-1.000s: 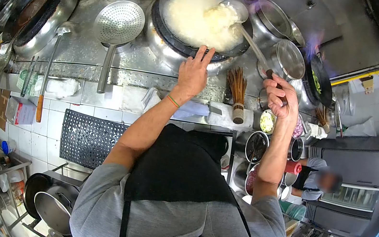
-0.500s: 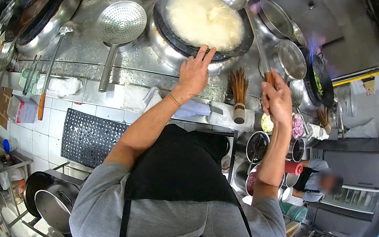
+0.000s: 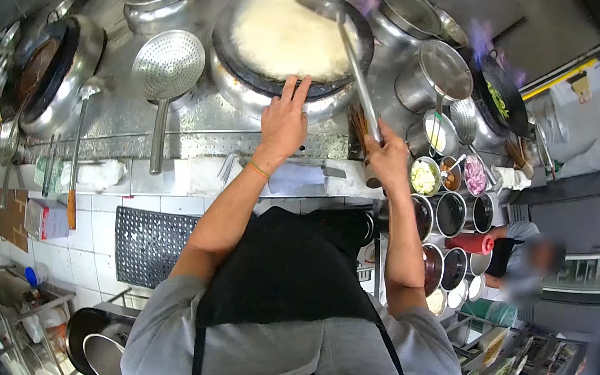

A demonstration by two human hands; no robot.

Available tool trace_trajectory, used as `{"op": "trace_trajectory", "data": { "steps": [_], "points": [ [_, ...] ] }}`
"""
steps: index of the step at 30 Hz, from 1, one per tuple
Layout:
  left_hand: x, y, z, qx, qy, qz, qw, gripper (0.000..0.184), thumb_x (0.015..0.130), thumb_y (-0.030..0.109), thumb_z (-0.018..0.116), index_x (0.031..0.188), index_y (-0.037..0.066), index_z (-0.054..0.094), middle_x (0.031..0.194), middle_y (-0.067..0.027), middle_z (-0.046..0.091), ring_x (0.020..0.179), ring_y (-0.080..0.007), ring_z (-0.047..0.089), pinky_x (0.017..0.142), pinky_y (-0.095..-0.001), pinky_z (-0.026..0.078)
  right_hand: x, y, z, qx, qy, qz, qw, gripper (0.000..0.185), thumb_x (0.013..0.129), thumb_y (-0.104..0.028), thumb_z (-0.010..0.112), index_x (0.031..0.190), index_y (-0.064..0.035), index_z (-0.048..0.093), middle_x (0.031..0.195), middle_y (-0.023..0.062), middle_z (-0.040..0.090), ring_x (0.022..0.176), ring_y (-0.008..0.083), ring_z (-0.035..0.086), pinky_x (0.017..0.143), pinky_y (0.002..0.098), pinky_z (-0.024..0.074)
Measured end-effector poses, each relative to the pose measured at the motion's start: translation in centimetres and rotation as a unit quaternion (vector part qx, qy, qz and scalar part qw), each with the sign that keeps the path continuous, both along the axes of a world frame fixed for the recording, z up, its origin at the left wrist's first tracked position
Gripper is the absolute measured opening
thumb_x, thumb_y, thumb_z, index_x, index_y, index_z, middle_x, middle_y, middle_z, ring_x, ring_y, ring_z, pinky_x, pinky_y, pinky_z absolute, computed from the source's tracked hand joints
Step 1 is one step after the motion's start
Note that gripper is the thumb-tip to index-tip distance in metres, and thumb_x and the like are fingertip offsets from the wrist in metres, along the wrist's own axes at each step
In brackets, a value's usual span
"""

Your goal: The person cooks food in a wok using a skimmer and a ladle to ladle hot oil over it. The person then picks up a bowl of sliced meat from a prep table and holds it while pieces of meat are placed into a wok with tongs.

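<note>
A black wok (image 3: 363,47) at the top centre holds pale, foamy food (image 3: 283,35). At the wok's near rim, my left hand (image 3: 285,125) has two fingers extended against the edge and holds nothing. My right hand (image 3: 390,156) is wrapped round the handle of a long metal ladle (image 3: 357,69), whose bowl lies over the far right part of the pale food. Below the ladle's handle stands a bundle of thin brown sticks (image 3: 360,128), partly hidden by my right hand.
A perforated skimmer (image 3: 168,65) lies left of the wok. Another wok (image 3: 61,77) stands at the far left. Pots of ingredients (image 3: 424,176) and a red bottle (image 3: 470,242) are at the right, with a co-worker (image 3: 517,252) beyond. Greens lie in a wok (image 3: 499,93) at the upper right.
The ladle's bowl has moved from the wok's far right edge over the food, and my right hand has come left and lower. The whole view has shifted. My left hand stays at the rim.
</note>
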State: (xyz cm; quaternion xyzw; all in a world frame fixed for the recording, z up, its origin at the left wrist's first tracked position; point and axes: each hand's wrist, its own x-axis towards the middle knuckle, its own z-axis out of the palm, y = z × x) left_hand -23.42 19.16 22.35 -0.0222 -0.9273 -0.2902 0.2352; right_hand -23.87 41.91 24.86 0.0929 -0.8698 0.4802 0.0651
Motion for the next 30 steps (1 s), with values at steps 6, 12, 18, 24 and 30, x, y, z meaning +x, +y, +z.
{"op": "trace_trajectory", "data": {
  "steps": [6,12,18,24,30],
  "points": [
    [-0.5,0.3,-0.4,0.010,0.016,-0.001,1.000,0.075,0.072,0.002,0.063,0.142,0.009,0.036,0.140,-0.0224,0.038,0.089,-0.0378,0.058,0.074,-0.0456,0.049,1.0,0.4,-1.1,0.037,0.005,-0.023,0.999,0.044,0.082,-0.009,0.067,0.124,-0.0026,0.057,0.103,0.0254,0.065,0.092,0.0304,0.066,0.080,0.0345,0.0492],
    [-0.4,0.3,0.0,0.016,-0.006,-0.016,1.000,0.075,0.074,0.000,0.064,0.142,0.008,0.034,0.140,-0.0241,0.036,0.102,-0.0411,0.056,0.083,-0.0438,0.048,1.7,1.9,-2.0,0.058,0.058,-0.049,0.995,0.044,0.085,-0.005,0.063,0.127,0.0009,0.053,0.095,0.0188,0.067,0.081,0.0144,0.060,0.074,0.0290,0.0481],
    [-0.6,0.2,-0.1,0.004,0.013,-0.017,1.000,0.073,0.074,0.002,0.064,0.141,0.007,0.035,0.140,-0.0233,0.037,0.089,-0.0376,0.059,0.076,-0.0440,0.049,4.4,3.6,-2.5,0.024,-0.017,-0.082,0.996,0.046,0.085,-0.004,0.063,0.129,0.0042,0.051,0.105,0.0188,0.066,0.091,0.0153,0.061,0.080,0.0277,0.0472],
    [-0.5,-0.1,0.4,-0.005,0.004,-0.022,1.000,0.073,0.075,0.003,0.065,0.141,0.007,0.035,0.139,-0.0233,0.037,0.090,-0.0371,0.059,0.076,-0.0439,0.048,6.0,4.8,-4.7,-0.006,0.008,-0.093,0.996,0.045,0.083,-0.006,0.065,0.127,-0.0020,0.055,0.091,0.0215,0.067,0.062,0.0176,0.052,0.059,0.0309,0.0455],
    [-0.3,-0.4,0.4,-0.020,0.003,-0.023,1.000,0.073,0.075,0.004,0.065,0.141,0.008,0.035,0.139,-0.0241,0.038,0.091,-0.0380,0.058,0.079,-0.0438,0.048,8.5,4.5,-4.1,-0.011,0.013,-0.165,0.986,0.044,0.084,-0.001,0.061,0.128,-0.0029,0.054,0.090,0.0214,0.067,0.077,0.0166,0.062,0.070,0.0311,0.0494]
  ]
}}
